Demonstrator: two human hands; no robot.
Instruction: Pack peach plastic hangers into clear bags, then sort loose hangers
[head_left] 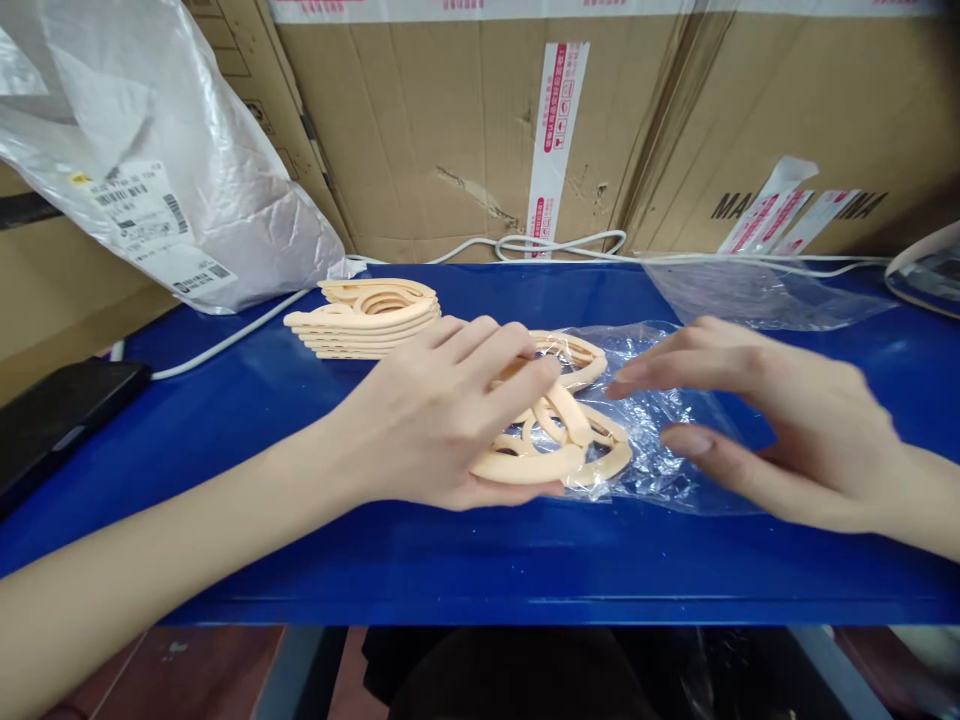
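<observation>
Two bare hands over a blue table (525,575) here, and they're doing pretty different things. The left hand (465,420) has its fingers curled over a peach plastic piece (529,465), thumb tucked along the near edge, so yeah, that one's got a proper grip. The piece sits around the middle of the table, overlapping a couple more loopy peach parts (581,375) just behind it and to its right. Those are up against a crinkly clear bag (667,450), though I honestly can't tell if they're inside it or just lying on it.

The right hand (787,430) is open, nothing in it, thumb and fingers spread apart and pointing at the peach stuff. It's over the right end of the bag; can't tell if it's touching.

Just behind the left hand there's a neat stack (360,335) of the same peach shapes, laid flat on each other. Far left you've got a black device (71,420) and a big whitish bag (187,160) with labels on it, leaning in near the stack. A white cable (562,243) runs along the back in front of some taped cardboard boxes (420,120), and another clear sheet (765,292) lies back right.
</observation>
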